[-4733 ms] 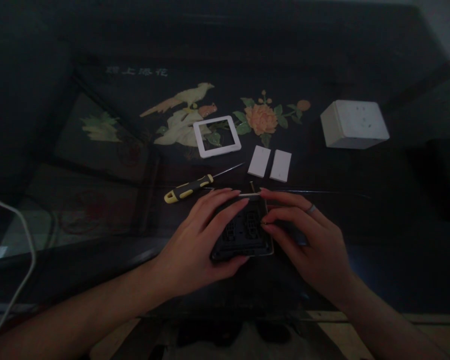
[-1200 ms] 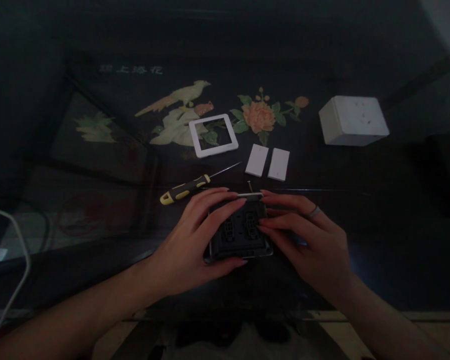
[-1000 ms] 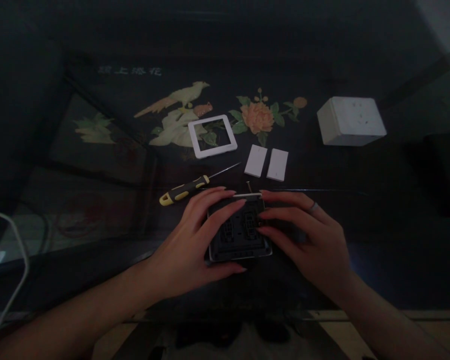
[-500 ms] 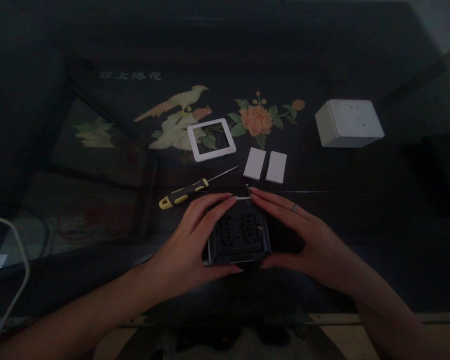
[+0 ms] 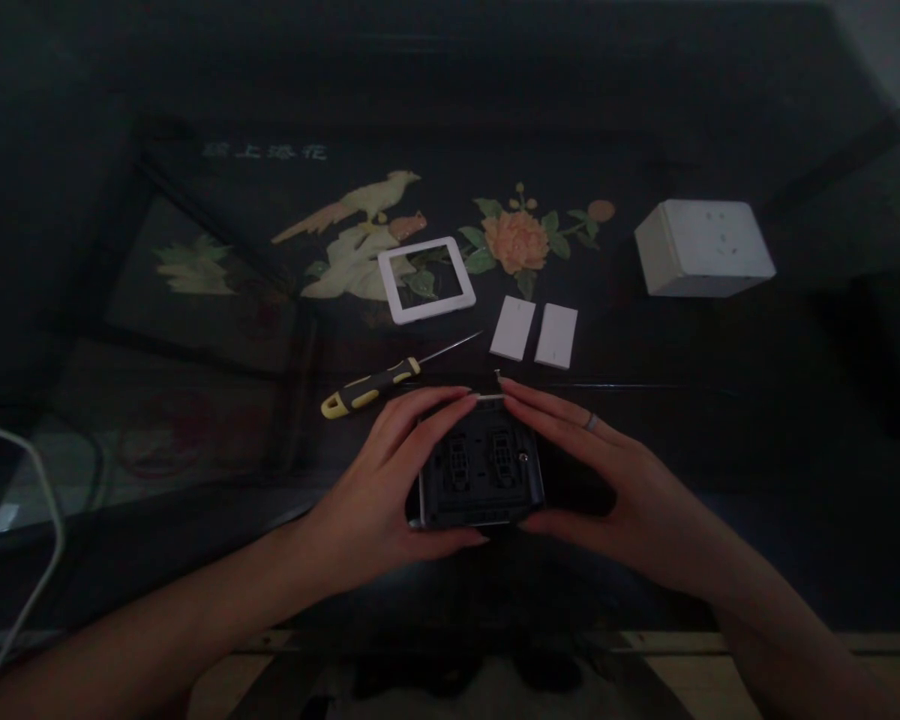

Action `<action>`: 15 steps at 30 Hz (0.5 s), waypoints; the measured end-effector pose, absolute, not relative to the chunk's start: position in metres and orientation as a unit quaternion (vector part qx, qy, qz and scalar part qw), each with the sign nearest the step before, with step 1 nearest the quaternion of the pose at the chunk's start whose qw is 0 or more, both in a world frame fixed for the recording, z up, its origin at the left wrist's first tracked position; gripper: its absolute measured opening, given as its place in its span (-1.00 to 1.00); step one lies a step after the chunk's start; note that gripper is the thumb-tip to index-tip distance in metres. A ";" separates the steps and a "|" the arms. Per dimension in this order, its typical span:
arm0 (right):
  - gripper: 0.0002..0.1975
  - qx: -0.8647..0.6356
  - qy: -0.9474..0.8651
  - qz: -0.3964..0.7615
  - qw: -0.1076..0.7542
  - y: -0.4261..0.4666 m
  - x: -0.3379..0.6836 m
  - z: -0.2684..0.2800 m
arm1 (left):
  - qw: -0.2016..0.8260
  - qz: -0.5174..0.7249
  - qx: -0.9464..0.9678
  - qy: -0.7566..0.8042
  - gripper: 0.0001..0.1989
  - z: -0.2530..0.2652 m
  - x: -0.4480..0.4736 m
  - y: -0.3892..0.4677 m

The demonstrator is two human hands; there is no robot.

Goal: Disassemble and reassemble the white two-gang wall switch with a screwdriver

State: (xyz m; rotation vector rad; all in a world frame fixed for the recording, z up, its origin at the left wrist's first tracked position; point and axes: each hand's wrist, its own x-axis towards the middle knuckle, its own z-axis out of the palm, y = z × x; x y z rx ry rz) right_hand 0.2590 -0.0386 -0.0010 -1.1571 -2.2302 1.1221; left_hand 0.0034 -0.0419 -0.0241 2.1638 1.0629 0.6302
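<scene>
Between my two hands is a dark wall switch body (image 5: 484, 470) with two black mechanisms on its face and a screw (image 5: 523, 457) at its right side. My left hand (image 5: 390, 470) grips its left side, fingers over the far edge and thumb along the near edge. On the right side, my right hand (image 5: 607, 455), with a ring on one finger, holds the far and near corners. A small screw (image 5: 497, 376) shows by its fingertips at the far edge. Just beyond lie a yellow and black screwdriver (image 5: 371, 387) and two white switch rockers (image 5: 513, 328) (image 5: 556, 336).
A white square frame (image 5: 394, 295) lies past the screwdriver. At the right stands a white socket box (image 5: 701, 250). A white cable (image 5: 49, 490) hangs at the left. The dark glossy table (image 5: 720, 430) carries a bird and flower picture.
Both hands keep their hold on the switch body. The whole scene has shifted very slightly to the right in view; otherwise little differs.
</scene>
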 end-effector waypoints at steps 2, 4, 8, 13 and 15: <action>-0.24 -0.414 -0.797 0.394 0.195 -0.038 0.258 0.000 | 0.321 0.237 0.822 0.407 -0.11 -0.023 0.004 -0.043; -0.27 -0.413 -0.799 0.389 0.199 -0.038 0.256 0.000 | 0.322 0.237 0.821 0.408 -0.11 -0.022 0.004 -0.043; -0.30 -0.413 -0.798 0.385 0.211 -0.038 0.253 0.000 | 0.319 0.242 0.821 0.406 -0.12 -0.023 0.005 -0.044; -0.31 -0.415 -0.796 0.379 0.225 -0.039 0.252 -0.001 | 0.312 0.246 0.824 0.405 -0.14 -0.024 0.005 -0.043; -0.31 -0.414 -0.795 0.379 0.229 -0.039 0.252 -0.002 | 0.310 0.244 0.826 0.403 -0.13 -0.025 0.005 -0.043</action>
